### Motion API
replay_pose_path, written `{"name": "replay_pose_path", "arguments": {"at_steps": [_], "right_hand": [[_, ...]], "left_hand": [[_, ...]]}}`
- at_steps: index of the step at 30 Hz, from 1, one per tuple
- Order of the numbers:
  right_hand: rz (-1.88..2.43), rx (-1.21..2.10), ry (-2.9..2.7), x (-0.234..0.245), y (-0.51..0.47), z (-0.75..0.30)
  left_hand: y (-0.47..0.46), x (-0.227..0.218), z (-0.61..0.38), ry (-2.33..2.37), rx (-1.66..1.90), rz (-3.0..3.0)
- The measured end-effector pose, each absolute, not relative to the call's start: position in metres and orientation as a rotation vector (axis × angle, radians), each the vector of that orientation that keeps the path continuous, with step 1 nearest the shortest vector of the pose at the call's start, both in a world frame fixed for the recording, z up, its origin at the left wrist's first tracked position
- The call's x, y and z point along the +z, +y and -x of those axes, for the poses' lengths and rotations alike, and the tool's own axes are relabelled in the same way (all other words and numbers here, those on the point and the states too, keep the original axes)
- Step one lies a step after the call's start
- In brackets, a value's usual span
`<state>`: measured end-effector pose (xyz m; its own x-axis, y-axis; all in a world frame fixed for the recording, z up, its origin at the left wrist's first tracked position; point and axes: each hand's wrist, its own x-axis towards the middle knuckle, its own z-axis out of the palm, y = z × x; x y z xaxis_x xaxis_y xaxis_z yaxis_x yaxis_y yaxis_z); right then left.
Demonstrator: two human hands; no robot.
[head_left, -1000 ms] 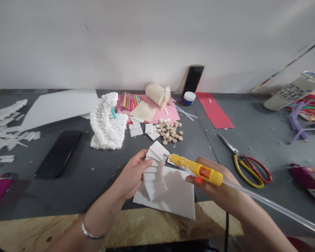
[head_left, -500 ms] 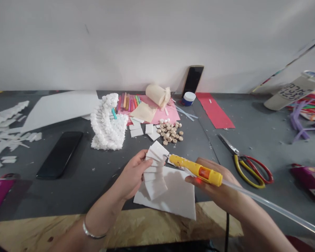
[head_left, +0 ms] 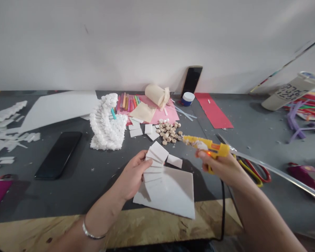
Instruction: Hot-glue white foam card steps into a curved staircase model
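The job looks partly done. In the left hand (head_left: 132, 175) there is a curved row of white pieces (head_left: 155, 161), each one lying a bit over the next, like a little fan, and they seem to be stuck together already. More bits may be left to add, because one loose white piece (head_left: 174, 161) lies just beside the top of the row, and a few white squares (head_left: 135, 131) lie on the dark table (head_left: 105, 189) farther back. I can't tell how many of them are needed. A bumpy white model (head_left: 105, 129) stands behind, to the left, and looks much more finished. The row is held over a white sheet (head_left: 180, 190) near the table's front edge; I can't tell if its low end touches the sheet. The left hand pinches the row by its left side, thumb on top and the other fingers mostly hidden behind. The right hand (head_left: 217, 168) is curled around the handle of a yellow glue gun (head_left: 207, 145) with a small red light glowing on it. A long clear stick (head_left: 278, 175) pokes out of its back. The gun's tip is apart from the row, near some small tan discs (head_left: 169, 133).
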<state>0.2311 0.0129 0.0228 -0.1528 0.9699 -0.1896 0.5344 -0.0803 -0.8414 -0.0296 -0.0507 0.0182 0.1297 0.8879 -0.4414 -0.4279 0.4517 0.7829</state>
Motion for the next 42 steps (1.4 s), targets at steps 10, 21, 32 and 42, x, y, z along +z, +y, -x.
{"name": "replay_pose_path", "arguments": {"at_steps": [10, 21, 32, 42], "right_hand": [[1.778, 0.816, -2.011, 0.012, 0.065, -0.264], [1.522, 0.485, -2.641, 0.012, -0.006, -0.197], [1.447, 0.471, -2.620, -0.004, -0.008, -0.193], [1.305, 0.390, -2.671, 0.010, -0.067, -0.196]], "left_hand": [[-0.050, 0.018, 0.029, 1.077, 1.031, -0.536], [-0.039, 0.009, 0.021, 1.051, 1.089, -0.423], [-0.017, 0.002, 0.018, 0.984, 1.236, -0.449], [-0.022, 0.012, 0.045, 0.987, 1.291, -0.387]]}}
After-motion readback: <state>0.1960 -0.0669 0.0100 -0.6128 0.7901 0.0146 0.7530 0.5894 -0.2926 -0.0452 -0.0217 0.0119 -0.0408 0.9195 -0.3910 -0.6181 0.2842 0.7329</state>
